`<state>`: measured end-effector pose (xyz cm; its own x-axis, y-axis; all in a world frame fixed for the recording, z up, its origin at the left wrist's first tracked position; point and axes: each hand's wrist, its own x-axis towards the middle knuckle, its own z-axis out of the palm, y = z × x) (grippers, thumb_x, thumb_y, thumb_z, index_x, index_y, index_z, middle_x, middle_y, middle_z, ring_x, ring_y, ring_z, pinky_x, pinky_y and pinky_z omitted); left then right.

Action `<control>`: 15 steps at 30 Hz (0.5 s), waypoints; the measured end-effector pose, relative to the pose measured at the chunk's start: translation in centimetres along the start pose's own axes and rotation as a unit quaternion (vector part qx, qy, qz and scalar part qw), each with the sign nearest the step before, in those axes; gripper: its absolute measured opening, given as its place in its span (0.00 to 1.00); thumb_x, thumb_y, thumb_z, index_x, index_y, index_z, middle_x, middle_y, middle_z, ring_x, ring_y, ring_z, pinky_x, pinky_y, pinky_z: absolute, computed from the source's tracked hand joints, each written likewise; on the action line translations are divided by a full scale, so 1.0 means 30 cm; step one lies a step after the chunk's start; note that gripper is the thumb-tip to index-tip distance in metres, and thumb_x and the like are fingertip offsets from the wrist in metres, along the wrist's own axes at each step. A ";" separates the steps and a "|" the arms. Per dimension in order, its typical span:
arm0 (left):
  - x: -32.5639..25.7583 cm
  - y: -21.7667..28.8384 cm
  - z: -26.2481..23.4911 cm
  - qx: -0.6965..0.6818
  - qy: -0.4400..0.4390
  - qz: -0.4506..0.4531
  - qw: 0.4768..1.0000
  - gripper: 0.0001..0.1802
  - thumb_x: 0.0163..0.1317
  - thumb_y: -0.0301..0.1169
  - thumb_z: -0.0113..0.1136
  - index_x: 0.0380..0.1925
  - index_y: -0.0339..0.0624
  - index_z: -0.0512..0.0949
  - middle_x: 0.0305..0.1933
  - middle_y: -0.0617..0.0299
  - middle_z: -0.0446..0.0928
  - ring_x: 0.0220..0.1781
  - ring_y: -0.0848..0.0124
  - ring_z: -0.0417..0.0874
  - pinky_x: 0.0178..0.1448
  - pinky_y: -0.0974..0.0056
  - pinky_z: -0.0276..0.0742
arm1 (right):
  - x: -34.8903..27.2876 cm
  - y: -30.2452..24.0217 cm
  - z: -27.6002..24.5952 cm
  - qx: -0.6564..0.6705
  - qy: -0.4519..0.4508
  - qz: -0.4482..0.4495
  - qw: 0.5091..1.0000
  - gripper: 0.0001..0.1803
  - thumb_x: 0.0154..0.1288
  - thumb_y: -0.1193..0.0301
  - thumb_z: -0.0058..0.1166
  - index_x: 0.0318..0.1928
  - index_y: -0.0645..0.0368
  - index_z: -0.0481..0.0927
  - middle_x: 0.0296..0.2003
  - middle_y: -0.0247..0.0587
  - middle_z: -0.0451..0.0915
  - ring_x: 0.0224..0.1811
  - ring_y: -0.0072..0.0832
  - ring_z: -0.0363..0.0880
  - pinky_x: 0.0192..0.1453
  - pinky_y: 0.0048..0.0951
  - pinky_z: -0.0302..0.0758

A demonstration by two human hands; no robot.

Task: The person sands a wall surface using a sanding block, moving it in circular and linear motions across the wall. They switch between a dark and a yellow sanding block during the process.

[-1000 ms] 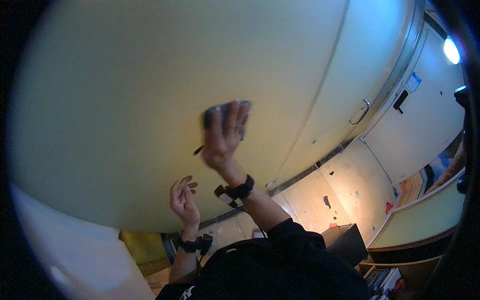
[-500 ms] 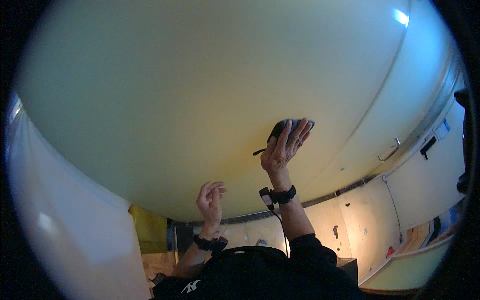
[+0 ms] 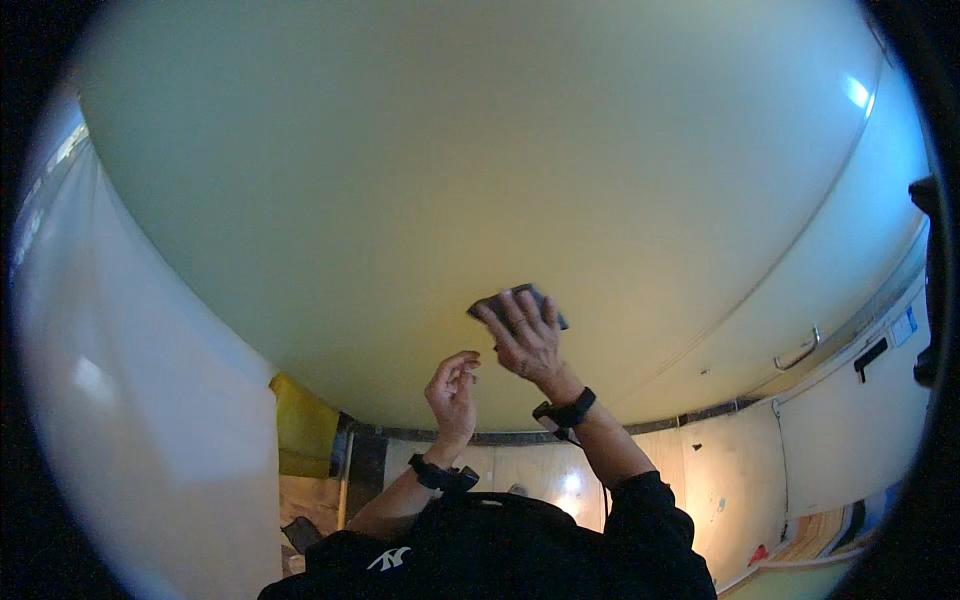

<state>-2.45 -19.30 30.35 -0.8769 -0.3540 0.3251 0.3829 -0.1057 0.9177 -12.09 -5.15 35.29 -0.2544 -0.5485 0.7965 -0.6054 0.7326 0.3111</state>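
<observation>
My right hand (image 3: 530,345) lies with its fingers spread over a dark grey-and-black pad (image 3: 555,318), pressing it flat against a large, smooth, pale yellow-green surface (image 3: 420,180). The pad's edges show beyond the fingertips; its underside is hidden. To the left and a little nearer, my left hand (image 3: 453,395) is raised with its fingers loosely bent and apart. Nothing shows in it, and whether it touches the surface I cannot tell. Each wrist wears a black band with a small device.
White sheeting (image 3: 150,380) hangs on the left beside a yellow-olive cloth or panel (image 3: 305,425). A metal handle (image 3: 797,350) sits at the right near a pale panel (image 3: 835,430). Light-coloured boards (image 3: 730,480) lie below the dark lower edge of the surface.
My right hand and the pad have slid left and nearer, and the hand has turned so its fingers point up-left. My left hand has shifted slightly right and up, now close to the right.
</observation>
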 end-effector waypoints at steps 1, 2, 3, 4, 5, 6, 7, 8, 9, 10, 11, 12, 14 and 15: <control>0.001 0.001 0.001 -0.001 -0.001 0.012 1.000 0.12 0.74 0.31 0.54 0.48 0.35 0.79 0.49 0.56 0.82 0.49 0.71 0.83 0.46 0.66 0.80 | 0.022 0.023 -0.013 -0.008 0.017 0.018 1.000 0.29 0.61 0.65 0.58 0.64 0.46 0.77 0.71 0.55 0.64 0.74 0.52 0.58 0.78 0.59 0.41; 0.001 0.006 0.001 0.000 -0.002 0.023 1.000 0.11 0.74 0.31 0.54 0.48 0.35 0.79 0.49 0.56 0.82 0.48 0.71 0.82 0.46 0.66 0.80 | 0.053 0.038 -0.029 -0.022 0.044 0.040 0.998 0.27 0.61 0.66 0.59 0.63 0.49 0.78 0.70 0.59 0.63 0.75 0.57 0.56 0.77 0.61 0.41; -0.002 0.014 0.002 0.003 -0.003 0.034 0.999 0.11 0.73 0.30 0.54 0.48 0.35 0.79 0.49 0.56 0.82 0.48 0.71 0.82 0.46 0.66 0.80 | 0.089 0.048 -0.046 -0.035 0.071 0.064 0.995 0.26 0.61 0.66 0.59 0.62 0.51 0.79 0.70 0.64 0.63 0.75 0.61 0.55 0.77 0.64 0.41; 0.000 0.024 0.004 -0.020 0.005 0.047 0.999 0.10 0.73 0.28 0.54 0.48 0.34 0.78 0.49 0.54 0.81 0.48 0.70 0.82 0.46 0.66 0.80 | 0.137 0.053 -0.056 -0.036 0.085 0.080 0.992 0.25 0.64 0.66 0.57 0.62 0.54 0.78 0.70 0.67 0.61 0.76 0.63 0.51 0.77 0.65 0.38; 0.003 0.038 0.000 -0.018 0.020 0.071 0.997 0.09 0.73 0.27 0.53 0.47 0.33 0.77 0.49 0.53 0.81 0.48 0.70 0.82 0.46 0.66 0.79 | 0.183 0.040 -0.068 -0.029 0.078 0.094 0.992 0.25 0.65 0.66 0.56 0.62 0.54 0.78 0.70 0.67 0.62 0.77 0.62 0.50 0.77 0.64 0.38; 0.002 0.052 0.001 -0.020 0.030 0.097 0.995 0.09 0.72 0.26 0.53 0.47 0.33 0.77 0.50 0.53 0.81 0.48 0.69 0.82 0.46 0.67 0.79 | 0.226 0.026 -0.070 -0.023 0.093 0.066 0.993 0.25 0.65 0.66 0.55 0.63 0.53 0.78 0.69 0.66 0.63 0.77 0.60 0.51 0.78 0.63 0.37; 0.003 0.068 -0.001 -0.024 0.042 0.119 0.992 0.08 0.72 0.25 0.52 0.46 0.32 0.76 0.50 0.52 0.80 0.48 0.69 0.81 0.46 0.67 0.79 | 0.265 0.006 -0.075 -0.022 0.076 0.050 0.996 0.24 0.66 0.65 0.54 0.63 0.53 0.78 0.69 0.65 0.64 0.77 0.59 0.51 0.78 0.62 0.37; 0.010 0.080 -0.002 -0.026 0.052 0.141 0.988 0.08 0.72 0.25 0.52 0.46 0.32 0.75 0.50 0.52 0.80 0.49 0.68 0.81 0.47 0.67 0.79 | 0.293 -0.027 -0.077 -0.013 0.061 0.037 0.997 0.25 0.67 0.65 0.52 0.64 0.51 0.77 0.70 0.60 0.65 0.77 0.54 0.54 0.78 0.62 0.39; 0.014 0.091 -0.004 -0.030 0.068 0.157 0.985 0.07 0.73 0.24 0.51 0.46 0.32 0.75 0.51 0.52 0.79 0.50 0.68 0.80 0.48 0.67 0.78 | 0.315 -0.059 -0.072 -0.015 0.063 0.018 0.998 0.27 0.67 0.63 0.52 0.66 0.50 0.76 0.71 0.53 0.66 0.77 0.50 0.56 0.78 0.60 0.41; 0.017 0.100 -0.006 -0.031 0.083 0.169 0.982 0.07 0.73 0.24 0.51 0.46 0.32 0.74 0.51 0.52 0.78 0.51 0.68 0.80 0.49 0.67 0.78 | 0.319 -0.090 -0.073 0.022 0.040 -0.001 0.999 0.28 0.67 0.63 0.52 0.68 0.49 0.73 0.72 0.50 0.64 0.77 0.46 0.55 0.78 0.58 0.41; 0.020 0.104 -0.007 -0.027 0.096 0.173 0.980 0.07 0.73 0.24 0.50 0.46 0.32 0.74 0.52 0.52 0.78 0.51 0.68 0.79 0.50 0.67 0.77 | 0.312 -0.117 -0.071 0.052 0.009 -0.022 0.998 0.30 0.67 0.62 0.51 0.70 0.48 0.71 0.73 0.46 0.63 0.78 0.43 0.55 0.78 0.56 0.42; 0.023 0.106 -0.008 -0.018 0.110 0.172 0.979 0.07 0.73 0.24 0.50 0.45 0.32 0.74 0.52 0.52 0.77 0.52 0.68 0.78 0.52 0.67 0.76 | 0.297 -0.130 -0.068 0.053 -0.014 -0.042 0.998 0.32 0.67 0.60 0.50 0.71 0.47 0.69 0.74 0.43 0.62 0.77 0.39 0.56 0.78 0.53 0.45; 0.026 0.100 -0.008 -0.012 0.144 0.149 0.978 0.08 0.73 0.25 0.50 0.47 0.32 0.74 0.54 0.53 0.76 0.53 0.68 0.77 0.56 0.66 0.74 | 0.253 -0.150 -0.055 0.041 -0.073 -0.088 0.993 0.34 0.68 0.57 0.46 0.74 0.46 0.64 0.76 0.37 0.59 0.77 0.32 0.56 0.77 0.48 0.51; 0.028 0.094 -0.009 0.004 0.123 0.137 0.983 0.09 0.74 0.26 0.50 0.48 0.32 0.74 0.54 0.53 0.76 0.53 0.68 0.77 0.56 0.66 0.74 | 0.228 -0.155 -0.047 0.053 -0.071 -0.088 0.992 0.34 0.68 0.58 0.46 0.73 0.48 0.65 0.76 0.36 0.59 0.77 0.31 0.56 0.77 0.48 0.50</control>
<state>-2.02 -20.14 33.16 -0.6447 -0.5817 0.4960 0.5913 0.0318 0.8058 -9.96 -11.74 40.02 -0.2369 -0.7216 0.6505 -0.7236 0.5779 0.3775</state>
